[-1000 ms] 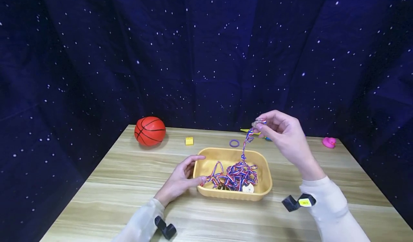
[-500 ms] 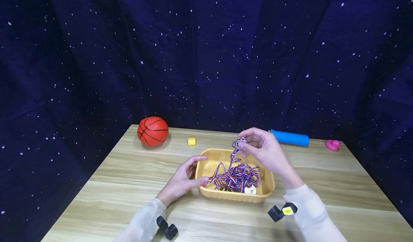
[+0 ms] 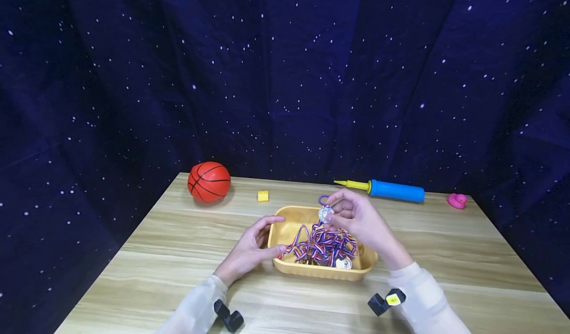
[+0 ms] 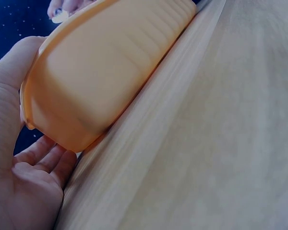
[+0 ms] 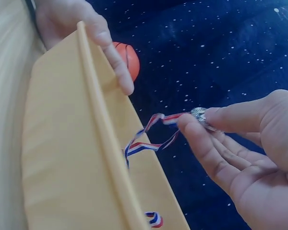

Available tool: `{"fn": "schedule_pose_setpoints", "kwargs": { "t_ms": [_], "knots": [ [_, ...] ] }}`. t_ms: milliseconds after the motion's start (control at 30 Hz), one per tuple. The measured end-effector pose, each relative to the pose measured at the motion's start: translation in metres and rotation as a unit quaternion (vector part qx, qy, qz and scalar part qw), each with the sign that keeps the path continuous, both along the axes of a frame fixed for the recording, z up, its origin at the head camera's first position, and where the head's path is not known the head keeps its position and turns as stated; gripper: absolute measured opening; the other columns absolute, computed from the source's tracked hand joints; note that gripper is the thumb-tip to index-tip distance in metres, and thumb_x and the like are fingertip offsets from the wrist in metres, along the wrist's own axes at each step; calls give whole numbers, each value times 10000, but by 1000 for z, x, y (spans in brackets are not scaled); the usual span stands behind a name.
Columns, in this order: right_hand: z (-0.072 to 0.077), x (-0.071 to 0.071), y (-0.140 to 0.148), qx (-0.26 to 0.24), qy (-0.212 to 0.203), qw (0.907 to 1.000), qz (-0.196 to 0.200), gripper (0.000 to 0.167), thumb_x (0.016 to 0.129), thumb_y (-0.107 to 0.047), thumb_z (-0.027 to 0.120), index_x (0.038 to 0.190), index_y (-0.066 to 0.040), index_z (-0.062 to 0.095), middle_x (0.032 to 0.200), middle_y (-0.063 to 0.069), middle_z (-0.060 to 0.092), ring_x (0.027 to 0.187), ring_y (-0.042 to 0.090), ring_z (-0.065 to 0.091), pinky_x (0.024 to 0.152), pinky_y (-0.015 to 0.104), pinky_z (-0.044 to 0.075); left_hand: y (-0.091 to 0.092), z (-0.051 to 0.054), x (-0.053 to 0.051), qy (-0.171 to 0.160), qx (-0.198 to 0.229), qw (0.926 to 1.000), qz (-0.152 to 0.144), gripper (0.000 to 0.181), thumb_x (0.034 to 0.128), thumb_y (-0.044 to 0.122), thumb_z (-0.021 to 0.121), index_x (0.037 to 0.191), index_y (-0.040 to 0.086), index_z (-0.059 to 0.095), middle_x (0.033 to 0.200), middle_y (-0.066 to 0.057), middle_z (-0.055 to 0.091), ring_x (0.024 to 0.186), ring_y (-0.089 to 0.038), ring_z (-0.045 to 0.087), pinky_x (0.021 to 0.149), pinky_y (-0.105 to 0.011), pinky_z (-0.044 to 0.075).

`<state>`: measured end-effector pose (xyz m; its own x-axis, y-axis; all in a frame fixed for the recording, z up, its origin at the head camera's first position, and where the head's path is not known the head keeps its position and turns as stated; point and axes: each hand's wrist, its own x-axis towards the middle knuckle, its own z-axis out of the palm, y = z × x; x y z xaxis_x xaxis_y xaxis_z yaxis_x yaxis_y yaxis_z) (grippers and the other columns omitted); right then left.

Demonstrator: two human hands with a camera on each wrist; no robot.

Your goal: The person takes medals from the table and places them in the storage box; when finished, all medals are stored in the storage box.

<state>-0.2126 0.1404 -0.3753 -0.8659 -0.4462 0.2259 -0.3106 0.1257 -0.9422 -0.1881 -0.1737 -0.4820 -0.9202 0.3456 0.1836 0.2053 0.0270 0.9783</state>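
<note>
A yellow plastic bin (image 3: 320, 271) stands on the table and holds a tangle of red, white and blue ribbons (image 3: 325, 245). One medal (image 3: 344, 263) lies face up at the front inside the bin, with gold-coloured ones partly hidden beside it. My left hand (image 3: 249, 247) holds the bin's left end, thumb over the rim and fingers around the corner. Above the bin, my right hand (image 3: 356, 220) pinches a silver medal (image 3: 326, 214) between thumb and fingers. In the right wrist view, the silver medal's ribbon (image 5: 144, 143) loops down into the bin.
Along the back of the table are a small basketball (image 3: 209, 181), a yellow toy block (image 3: 263, 196), a purple ring (image 3: 322, 200), a blue and yellow hand pump (image 3: 396, 190) and a pink rubber duck (image 3: 457, 201). A dark starry curtain (image 3: 285, 76) hangs behind.
My right hand has come down and left with the silver medal, from above the bin's back right to low over it. The medal's face now shows. My left hand keeps its hold.
</note>
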Motion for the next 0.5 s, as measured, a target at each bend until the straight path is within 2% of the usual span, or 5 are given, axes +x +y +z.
{"fn": "schedule_pose_setpoints", "kwargs": {
  "t_ms": [167,267,367,500],
  "knots": [
    [-7,2,-1,308,-229,9993,11,284,993,164,692,1257,77,634,1053,258,684,902,438,793,839,535,688,0,0,-1,19,17,10000,18,756,926,35,882,1597,138,548,1504,-273,607,1409,-437,605,1283,-520,425],
    [-12,3,-2,671,-107,9977,-64,228,998,117,723,1209,51,669,1012,235,710,853,448,787,785,515,698,0,-1,-1,28,17,10000,38,755,924,33,883,1593,140,551,1510,-280,603,1417,-446,596,1293,-548,405],
    [-17,3,-2,1092,209,9937,-110,165,986,56,771,1135,18,712,960,174,747,804,350,766,729,396,691,0,-1,-1,27,33,10000,30,754,923,29,882,1593,136,551,1518,-285,599,1424,-451,591,1295,-562,398],
    [-21,3,-3,1529,492,9870,-86,136,953,33,812,1056,-23,742,903,95,754,792,207,708,705,255,603,0,-1,0,59,31,10000,23,751,924,36,882,1591,142,554,1534,-273,596,1439,-440,586,1303,-562,387]
  ]
}}
